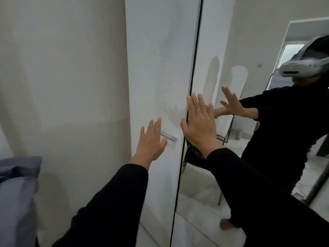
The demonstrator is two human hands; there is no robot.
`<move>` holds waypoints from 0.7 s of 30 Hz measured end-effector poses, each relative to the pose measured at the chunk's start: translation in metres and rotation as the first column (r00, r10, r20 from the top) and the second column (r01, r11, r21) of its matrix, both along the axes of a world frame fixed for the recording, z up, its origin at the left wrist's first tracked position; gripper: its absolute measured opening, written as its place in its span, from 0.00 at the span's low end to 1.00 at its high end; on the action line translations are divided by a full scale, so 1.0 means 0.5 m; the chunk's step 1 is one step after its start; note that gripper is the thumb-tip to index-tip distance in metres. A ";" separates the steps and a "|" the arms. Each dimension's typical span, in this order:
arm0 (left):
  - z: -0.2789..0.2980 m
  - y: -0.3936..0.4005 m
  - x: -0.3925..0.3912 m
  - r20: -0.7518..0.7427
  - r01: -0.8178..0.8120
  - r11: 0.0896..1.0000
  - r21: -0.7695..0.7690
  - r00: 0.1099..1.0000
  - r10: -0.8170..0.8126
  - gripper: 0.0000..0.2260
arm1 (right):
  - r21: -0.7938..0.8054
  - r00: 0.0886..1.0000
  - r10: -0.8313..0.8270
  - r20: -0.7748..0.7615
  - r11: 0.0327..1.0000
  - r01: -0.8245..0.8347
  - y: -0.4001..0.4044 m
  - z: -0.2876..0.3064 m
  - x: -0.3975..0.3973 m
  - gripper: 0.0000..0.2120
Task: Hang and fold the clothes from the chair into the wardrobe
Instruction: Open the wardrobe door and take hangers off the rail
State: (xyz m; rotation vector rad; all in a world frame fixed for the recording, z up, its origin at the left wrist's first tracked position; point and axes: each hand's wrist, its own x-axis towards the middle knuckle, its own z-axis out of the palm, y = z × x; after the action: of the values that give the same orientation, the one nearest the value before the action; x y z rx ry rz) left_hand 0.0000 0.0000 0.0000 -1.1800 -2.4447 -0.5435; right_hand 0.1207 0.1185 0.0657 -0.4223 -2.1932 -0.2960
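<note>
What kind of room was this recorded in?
Probably a bedroom: a tall white wardrobe door with a bar handle, a mirrored door beside it, and grey bedding at the lower left.

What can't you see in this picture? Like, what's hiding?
- Inside the wardrobe: hidden in the head view; the white door and the mirrored door are closed.
- The handle: partly covered by the left hand.
- Whether the right hand touches the doors: cannot tell.
- The chair: only a dark part shows in the mirror, behind the right sleeve.
- The grey fabric: cut off by the left edge.
</note>
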 end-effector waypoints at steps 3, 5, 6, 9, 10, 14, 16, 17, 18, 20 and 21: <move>-0.021 0.048 -0.025 0.105 -0.023 0.996 -0.087 0.994 0.032 0.32 | 0.025 0.998 -0.024 0.066 0.999 0.022 0.042 0.001 -0.053 0.34; -0.038 0.081 -0.037 0.150 -0.028 0.991 -0.127 0.988 0.047 0.32 | 0.045 0.993 -0.042 0.107 0.998 0.037 0.072 -0.004 -0.088 0.35; -0.046 0.096 -0.040 0.163 -0.033 0.988 -0.152 0.985 0.058 0.32 | 0.048 0.992 -0.042 0.122 0.998 0.036 0.087 -0.005 -0.102 0.35; -0.062 0.147 -0.055 0.193 -0.064 0.972 -0.227 0.975 0.109 0.32 | 0.084 0.982 -0.078 0.170 0.994 0.065 0.129 -0.009 -0.137 0.36; -0.067 0.161 -0.056 0.212 -0.065 0.966 -0.249 0.970 0.120 0.32 | 0.096 0.980 -0.090 0.179 0.993 0.074 0.138 -0.013 -0.143 0.36; -0.085 0.217 -0.062 0.279 -0.066 0.948 -0.311 0.947 0.158 0.33 | 0.113 0.977 -0.108 0.186 0.990 0.088 0.172 -0.019 -0.172 0.37; -0.097 0.234 -0.068 0.289 -0.075 0.940 -0.333 0.941 0.177 0.33 | 0.111 0.971 -0.107 0.211 0.990 0.085 0.183 -0.024 -0.183 0.37; -0.102 0.242 -0.070 0.293 -0.078 0.939 -0.334 0.939 0.182 0.33 | 0.113 0.969 -0.107 0.221 0.990 0.083 0.189 -0.027 -0.186 0.37; -0.106 0.248 -0.071 0.294 -0.079 0.939 -0.333 0.938 0.184 0.33 | 0.109 0.969 -0.101 0.226 0.991 0.078 0.193 -0.030 -0.188 0.38; -0.111 0.261 -0.071 0.287 -0.083 0.939 -0.334 0.940 0.185 0.33 | 0.102 0.968 -0.086 0.234 0.993 0.064 0.204 -0.038 -0.191 0.38; -0.113 0.266 -0.071 0.284 -0.089 0.940 -0.329 0.940 0.189 0.34 | 0.098 0.969 -0.080 0.235 0.993 0.058 0.209 -0.041 -0.192 0.38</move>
State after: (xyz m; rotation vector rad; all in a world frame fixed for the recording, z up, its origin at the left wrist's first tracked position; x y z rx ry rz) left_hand -0.0356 0.1329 -0.0567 -1.0866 -2.9482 -0.3270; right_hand 0.0245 0.2228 0.0454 -0.4322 -2.3914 -0.5053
